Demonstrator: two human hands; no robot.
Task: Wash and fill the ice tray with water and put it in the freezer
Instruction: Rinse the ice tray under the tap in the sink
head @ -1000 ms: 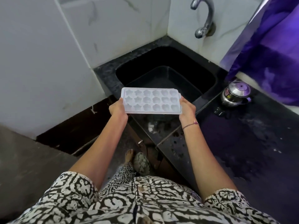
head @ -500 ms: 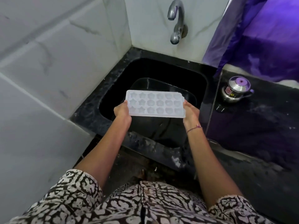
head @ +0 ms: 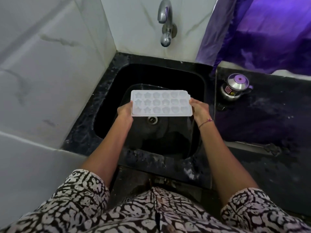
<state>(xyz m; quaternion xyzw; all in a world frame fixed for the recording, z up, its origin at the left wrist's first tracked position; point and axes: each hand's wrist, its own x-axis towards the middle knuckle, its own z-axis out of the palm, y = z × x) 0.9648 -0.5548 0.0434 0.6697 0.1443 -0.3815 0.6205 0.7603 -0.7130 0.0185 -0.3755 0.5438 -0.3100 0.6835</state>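
Head view: one white ice tray, with eighteen moulds in three rows of six, is held level above the basin of the single black sink. Two hands carry it. The left grip pinches the tray's left short end and the right grip pinches the right short end, the fingers under it hidden.

Half a second ago the tray hung over the basin's near part. It is now over the middle, its near edge just above the one drain, and both hands hold the same ends.

One steel tap is on the wall beyond. One steel kettle stands on the dark tabletop to the right, under a purple curtain.
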